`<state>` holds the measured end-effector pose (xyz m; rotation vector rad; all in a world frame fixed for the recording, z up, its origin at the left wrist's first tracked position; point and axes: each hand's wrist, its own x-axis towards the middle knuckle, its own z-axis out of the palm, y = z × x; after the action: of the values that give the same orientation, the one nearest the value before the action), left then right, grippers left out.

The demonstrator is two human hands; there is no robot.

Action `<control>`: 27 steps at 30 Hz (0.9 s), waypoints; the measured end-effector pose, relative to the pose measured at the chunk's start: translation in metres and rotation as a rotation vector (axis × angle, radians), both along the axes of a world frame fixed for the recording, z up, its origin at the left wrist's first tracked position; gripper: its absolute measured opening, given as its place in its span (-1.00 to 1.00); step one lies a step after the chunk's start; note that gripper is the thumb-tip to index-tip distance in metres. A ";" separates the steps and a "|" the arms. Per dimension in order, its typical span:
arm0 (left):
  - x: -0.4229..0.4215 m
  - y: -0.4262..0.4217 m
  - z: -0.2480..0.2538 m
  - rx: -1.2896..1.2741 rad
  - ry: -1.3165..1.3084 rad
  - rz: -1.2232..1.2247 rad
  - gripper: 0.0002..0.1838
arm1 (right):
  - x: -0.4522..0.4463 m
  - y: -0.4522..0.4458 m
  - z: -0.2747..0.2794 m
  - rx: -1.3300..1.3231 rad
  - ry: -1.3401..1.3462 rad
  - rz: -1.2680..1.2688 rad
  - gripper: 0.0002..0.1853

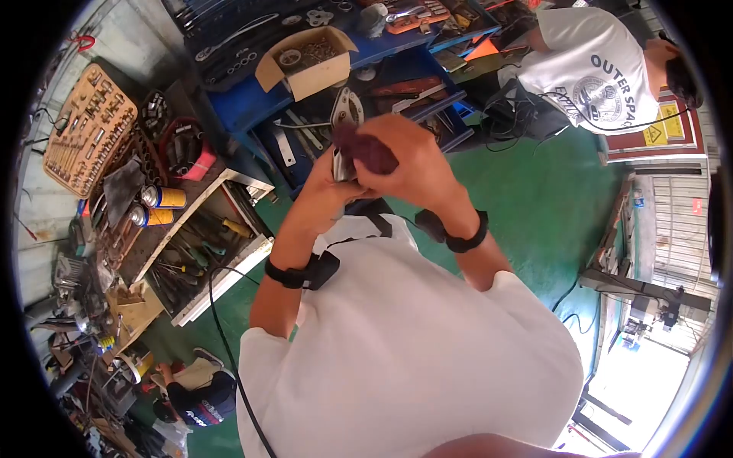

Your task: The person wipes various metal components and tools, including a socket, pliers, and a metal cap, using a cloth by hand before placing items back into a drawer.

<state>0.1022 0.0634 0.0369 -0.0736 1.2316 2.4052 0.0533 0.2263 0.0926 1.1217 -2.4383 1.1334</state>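
Note:
My left hand (324, 195) is closed around a shiny metal part (348, 105) with a rounded, holed plate at its upper end. In my right hand (412, 160) is a bunched dark maroon cloth (372, 153), pressed against that part. Both hands meet in front of my chest, above an open blue drawer (456, 141). The cloth and fingers hide the middle of the metal part. Inside the drawer, beneath my hands, lie wrenches (305, 136) and other hand tools.
A cardboard box (321, 72) of small hardware stands on the blue workbench (237, 99). To the left are a socket set (90, 130), spray cans (164, 197) and a tool shelf (200, 229). One person (588, 69) is at upper right, another (202, 397) at lower left.

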 end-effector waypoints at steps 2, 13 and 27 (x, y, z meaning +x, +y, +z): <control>0.003 0.001 -0.002 0.019 -0.040 -0.001 -0.31 | 0.003 0.003 -0.002 -0.029 -0.027 0.031 -0.61; 0.006 0.002 0.015 -0.065 0.039 0.017 -0.36 | 0.010 -0.005 -0.003 -0.062 -0.038 -0.028 -0.71; 0.016 -0.019 0.010 -0.011 0.092 0.109 -0.38 | 0.019 -0.005 -0.015 0.039 0.019 -0.045 -0.71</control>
<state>0.1181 0.0448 0.0473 -0.0351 1.3129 2.5210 0.0719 0.2212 0.0772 1.0779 -2.4681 1.0612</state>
